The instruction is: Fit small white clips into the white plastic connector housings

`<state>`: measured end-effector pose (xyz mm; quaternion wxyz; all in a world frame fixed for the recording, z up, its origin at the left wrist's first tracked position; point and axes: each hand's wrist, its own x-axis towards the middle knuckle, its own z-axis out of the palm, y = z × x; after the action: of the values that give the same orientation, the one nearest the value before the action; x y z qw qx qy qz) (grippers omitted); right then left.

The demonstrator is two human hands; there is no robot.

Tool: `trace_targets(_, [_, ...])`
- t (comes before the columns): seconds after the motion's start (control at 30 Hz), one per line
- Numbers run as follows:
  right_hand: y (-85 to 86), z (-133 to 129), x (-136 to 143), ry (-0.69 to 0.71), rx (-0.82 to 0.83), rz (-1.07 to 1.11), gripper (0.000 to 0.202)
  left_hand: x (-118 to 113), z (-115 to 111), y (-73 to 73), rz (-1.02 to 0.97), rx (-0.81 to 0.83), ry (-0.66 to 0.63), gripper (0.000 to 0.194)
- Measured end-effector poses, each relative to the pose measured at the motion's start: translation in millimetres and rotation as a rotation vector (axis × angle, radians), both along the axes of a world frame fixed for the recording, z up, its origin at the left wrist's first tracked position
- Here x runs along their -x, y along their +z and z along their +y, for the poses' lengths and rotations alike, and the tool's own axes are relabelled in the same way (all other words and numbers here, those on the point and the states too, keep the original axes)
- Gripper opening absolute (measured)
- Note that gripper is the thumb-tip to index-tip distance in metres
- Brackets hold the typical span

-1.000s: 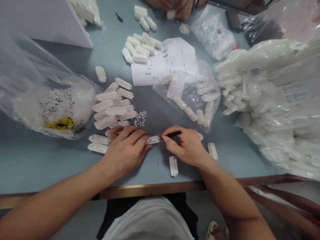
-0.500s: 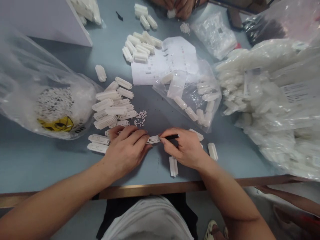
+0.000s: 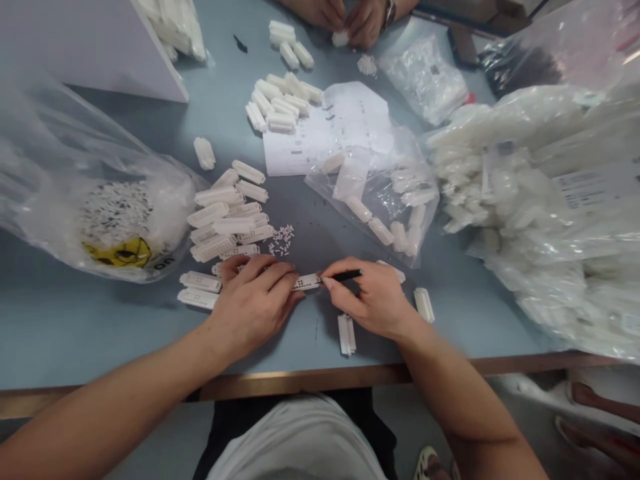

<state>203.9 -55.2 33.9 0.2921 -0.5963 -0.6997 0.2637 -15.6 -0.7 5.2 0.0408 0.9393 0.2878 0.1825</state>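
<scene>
A white plastic connector housing with rows of small holes [image 3: 306,282] lies on the table, its left part covered by my left hand [image 3: 257,291]. The left fingers are closed around it and hold it down. My right hand [image 3: 370,297] pinches a slim black pen-like tool [image 3: 347,275], whose tip meets the housing's right end. To the left, a heap of similar white housings [image 3: 215,247] reaches up to my left hand. Small white pins [image 3: 283,239] are scattered just above the held housing. One more housing [image 3: 346,334] rests below my right hand, and another [image 3: 424,305] to its right.
A clear bag of small black-and-white pieces [image 3: 117,213] stands at left. Beyond my hands lie a printed sheet [image 3: 285,152], a bag of white housings [image 3: 383,230] and a housing pile [image 3: 285,103]. Large bags [image 3: 555,200] fill the right. Another person's hands [image 3: 353,20] work opposite.
My hands and the black tool keep nearly the same position on the housing. The view has shifted slightly, and the other person's hands show more fully at the top.
</scene>
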Motion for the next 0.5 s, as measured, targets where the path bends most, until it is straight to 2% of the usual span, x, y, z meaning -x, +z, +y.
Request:
trace_targets(0.3, [-0.7,0.4,2.6,0.038,0.021,-0.011,0.012,0.1,-0.5,0.3,-0.007,0.035,0.002,0.015])
trace_targets(0.5, [0.7,0.6,4.6,0.046,0.036,-0.027,0.011,-0.3,-0.2,1.2,0.006,-0.002,-0.004,0.016])
